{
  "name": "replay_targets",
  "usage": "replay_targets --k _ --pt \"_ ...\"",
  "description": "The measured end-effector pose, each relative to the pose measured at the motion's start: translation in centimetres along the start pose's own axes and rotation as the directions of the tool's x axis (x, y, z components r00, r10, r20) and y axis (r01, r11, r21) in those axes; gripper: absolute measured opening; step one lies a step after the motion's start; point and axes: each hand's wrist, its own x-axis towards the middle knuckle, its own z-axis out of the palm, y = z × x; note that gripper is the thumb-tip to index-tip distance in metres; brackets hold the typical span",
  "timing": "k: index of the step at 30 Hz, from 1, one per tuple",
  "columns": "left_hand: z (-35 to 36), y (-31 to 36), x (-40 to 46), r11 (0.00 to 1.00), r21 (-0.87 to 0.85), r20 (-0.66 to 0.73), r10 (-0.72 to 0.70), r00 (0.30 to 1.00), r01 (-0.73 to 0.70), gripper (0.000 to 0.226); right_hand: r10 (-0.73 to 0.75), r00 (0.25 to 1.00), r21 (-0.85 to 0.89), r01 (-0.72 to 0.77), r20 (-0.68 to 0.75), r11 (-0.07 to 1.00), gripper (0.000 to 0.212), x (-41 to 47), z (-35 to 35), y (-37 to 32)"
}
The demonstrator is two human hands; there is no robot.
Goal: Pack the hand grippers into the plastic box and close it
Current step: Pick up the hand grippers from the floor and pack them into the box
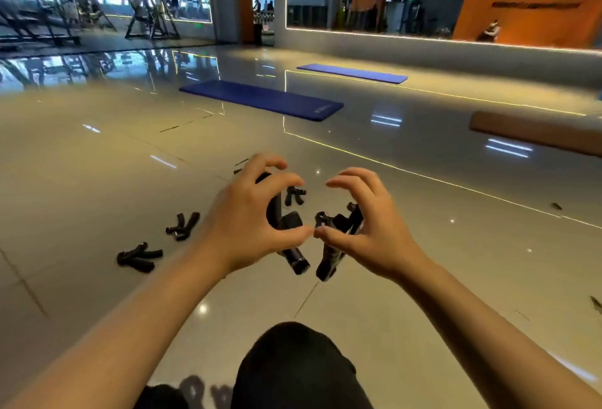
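now both hands are gathering: left hand (250, 223) gripping one hand gripper (288, 229), right hand (365, 229) pinching another (335, 245); more lying left of them; box unseen, needs finding next.

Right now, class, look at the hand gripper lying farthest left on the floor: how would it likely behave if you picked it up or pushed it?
The gripper probably stays stiff when lifted, since its two handles hold a splayed V. It lies flat on the floor, so it seems unlikely to roll. That floor is glossy, so a push may make it slide.
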Motion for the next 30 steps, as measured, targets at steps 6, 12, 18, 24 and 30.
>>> replay_targets --k 6,12,18,24,30 --pt "3.8 11.4 1.2 0.966 -0.232 -0.037 0.11 0.993 -0.116 0.06 0.097 0.979 -0.001 -0.099 -0.179 0.995 0.052 -8.7 -10.1 0.1" --pt "9.0 20.1 0.9 0.922 -0.335 0.071 0.233 0.97 -0.197 0.059 0.246 0.925 -0.069 -0.276 -0.289 0.959 0.048 -18.2 -16.5 1.2" --pt "12.8 25.8 -1.1 0.88 -0.429 0.185 0.306 0.934 -0.203 0.054 0.399 0.847 -0.102 -0.458 -0.35 0.883 0.051 -26.4 -19.7 1.2" --pt "14.1 25.5 -4.2 0.861 -0.457 0.315 0.393 0.864 -0.225 0.065 0.535 0.743 -0.045 -0.6 -0.403 0.799 0.049 -31.2 -19.7 1.2" --pt "15.0 20.9 -5.7 0.891 -0.453 0.34 0.168 0.925 0.005 0.063 0.614 0.706 0.024 -0.649 -0.353 0.761 0.048 -30.7 -16.4 4.4"
